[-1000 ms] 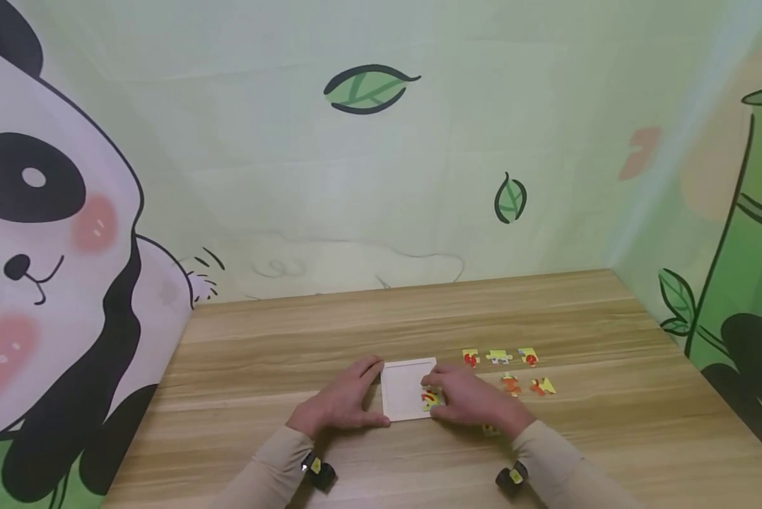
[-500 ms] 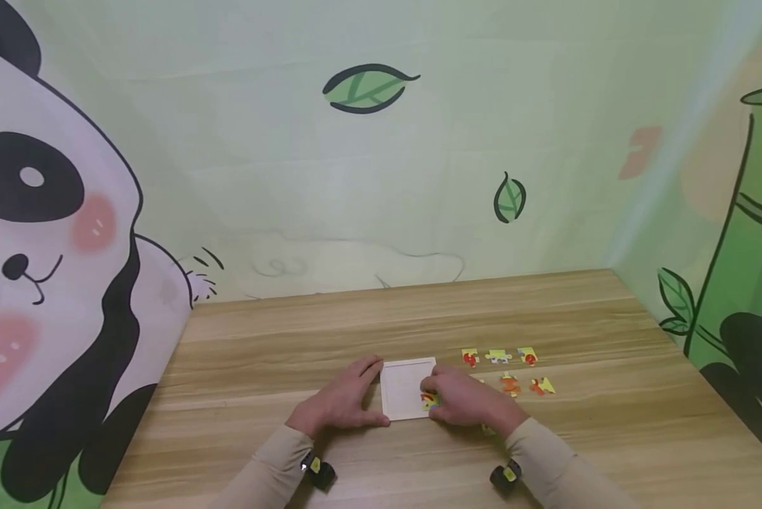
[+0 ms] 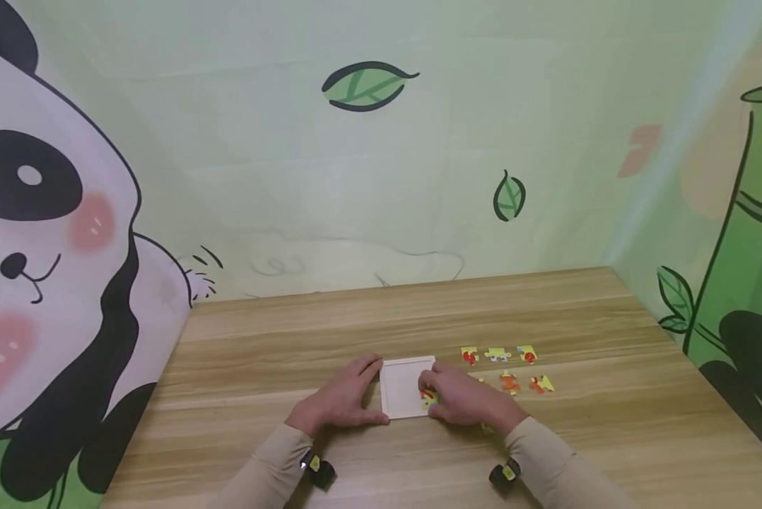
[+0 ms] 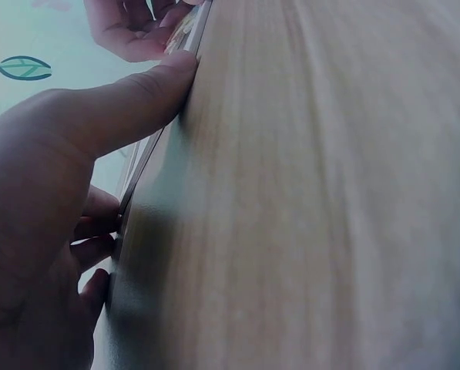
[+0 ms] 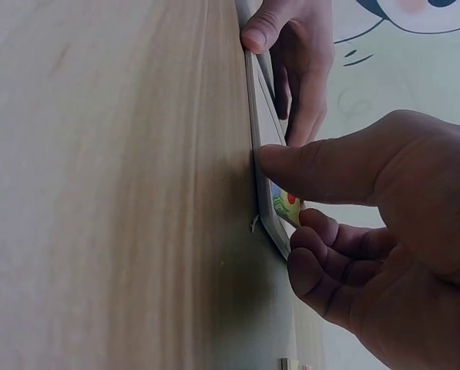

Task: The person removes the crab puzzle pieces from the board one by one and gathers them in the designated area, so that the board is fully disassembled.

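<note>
A shallow white puzzle tray (image 3: 400, 389) lies on the table in the head view. My left hand (image 3: 346, 397) holds its left side, thumb at the near corner and fingers at the far one; the left wrist view shows that thumb (image 4: 149, 92) on the tray's edge. At the tray's near right corner, my right hand (image 3: 466, 396) holds a yellow, red and green jigsaw piece (image 3: 428, 400). In the right wrist view the jigsaw piece (image 5: 285, 203) shows between thumb and curled fingers, inside the tray's rim. The right hand covers the rest of the tray's right edge.
Several loose jigsaw pieces (image 3: 497, 355) lie on the wooden table (image 3: 292, 325) right of the tray, in rough rows. One piece (image 3: 486, 428) is partly hidden under the right wrist. A wall hanging with a panda (image 3: 37, 212) and leaves stands behind the table.
My right hand has shifted slightly left, its fingers curled further in, and the jigsaw piece under it has turned a little. The left hand and tray stay put.
</note>
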A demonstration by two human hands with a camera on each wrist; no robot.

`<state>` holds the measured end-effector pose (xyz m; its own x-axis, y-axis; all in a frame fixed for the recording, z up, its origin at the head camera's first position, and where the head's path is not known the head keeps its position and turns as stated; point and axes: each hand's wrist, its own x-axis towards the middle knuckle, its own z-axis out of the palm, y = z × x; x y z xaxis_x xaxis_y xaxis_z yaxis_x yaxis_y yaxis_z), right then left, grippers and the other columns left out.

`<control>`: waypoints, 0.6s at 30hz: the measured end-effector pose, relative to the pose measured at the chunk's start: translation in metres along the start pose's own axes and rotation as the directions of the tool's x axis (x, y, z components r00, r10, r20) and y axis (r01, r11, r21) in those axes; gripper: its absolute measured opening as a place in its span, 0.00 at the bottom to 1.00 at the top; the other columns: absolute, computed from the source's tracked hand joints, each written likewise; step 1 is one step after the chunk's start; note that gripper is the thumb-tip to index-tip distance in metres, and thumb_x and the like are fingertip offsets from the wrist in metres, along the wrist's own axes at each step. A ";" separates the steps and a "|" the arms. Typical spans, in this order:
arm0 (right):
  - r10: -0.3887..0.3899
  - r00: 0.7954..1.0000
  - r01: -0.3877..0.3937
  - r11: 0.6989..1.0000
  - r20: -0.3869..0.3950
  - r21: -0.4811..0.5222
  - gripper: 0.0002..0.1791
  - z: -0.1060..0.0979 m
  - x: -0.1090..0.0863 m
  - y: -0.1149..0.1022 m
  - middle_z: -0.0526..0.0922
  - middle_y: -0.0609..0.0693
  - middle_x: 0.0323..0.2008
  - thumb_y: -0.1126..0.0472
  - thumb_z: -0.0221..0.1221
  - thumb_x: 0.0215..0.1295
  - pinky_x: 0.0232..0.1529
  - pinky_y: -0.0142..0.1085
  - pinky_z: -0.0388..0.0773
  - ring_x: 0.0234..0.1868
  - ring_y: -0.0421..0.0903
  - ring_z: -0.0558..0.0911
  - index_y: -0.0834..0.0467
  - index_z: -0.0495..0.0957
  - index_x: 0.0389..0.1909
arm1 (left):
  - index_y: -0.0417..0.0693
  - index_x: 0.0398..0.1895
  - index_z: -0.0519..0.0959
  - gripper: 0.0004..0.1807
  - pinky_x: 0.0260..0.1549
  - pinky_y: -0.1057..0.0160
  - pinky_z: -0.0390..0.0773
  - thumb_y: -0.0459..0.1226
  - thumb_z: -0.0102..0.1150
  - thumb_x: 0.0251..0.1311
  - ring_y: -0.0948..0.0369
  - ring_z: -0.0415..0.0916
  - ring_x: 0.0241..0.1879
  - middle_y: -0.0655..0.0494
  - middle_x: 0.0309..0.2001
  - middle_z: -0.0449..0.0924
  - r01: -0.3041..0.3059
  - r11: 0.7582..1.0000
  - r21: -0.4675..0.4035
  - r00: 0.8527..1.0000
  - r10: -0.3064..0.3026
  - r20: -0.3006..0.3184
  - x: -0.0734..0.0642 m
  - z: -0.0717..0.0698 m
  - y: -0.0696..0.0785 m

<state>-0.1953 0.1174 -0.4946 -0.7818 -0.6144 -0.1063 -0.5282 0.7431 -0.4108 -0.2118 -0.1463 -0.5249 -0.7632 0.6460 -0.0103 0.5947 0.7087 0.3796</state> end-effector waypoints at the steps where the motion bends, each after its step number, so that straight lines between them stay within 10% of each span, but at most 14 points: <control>1: 0.003 1.000 -0.003 1.000 -0.001 0.002 0.16 0.000 0.000 0.000 0.71 0.45 0.37 0.58 0.68 0.56 0.36 0.34 0.72 0.35 0.41 0.70 0.52 0.75 0.44 | 0.36 0.74 0.55 0.57 0.72 0.52 0.59 0.61 0.67 0.50 0.49 0.53 0.73 0.43 0.73 0.54 0.002 1.000 0.000 1.000 -0.002 0.001 0.000 0.000 0.000; 18: 0.001 0.999 0.002 0.998 -0.050 0.064 0.16 -0.002 -0.001 0.004 0.74 0.44 0.34 0.57 0.69 0.54 0.33 0.32 0.70 0.34 0.41 0.71 0.50 0.72 0.39 | 0.35 0.73 0.56 0.57 0.71 0.52 0.60 0.61 0.67 0.50 0.49 0.55 0.72 0.43 0.73 0.55 -0.006 1.000 0.011 1.000 0.006 -0.007 0.001 0.000 0.000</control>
<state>-0.1974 0.1219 -0.4942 -0.7980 -0.5996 -0.0609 -0.5077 0.7233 -0.4681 -0.2123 -0.1452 -0.5250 -0.7617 0.6479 -0.0014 0.6016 0.7082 0.3695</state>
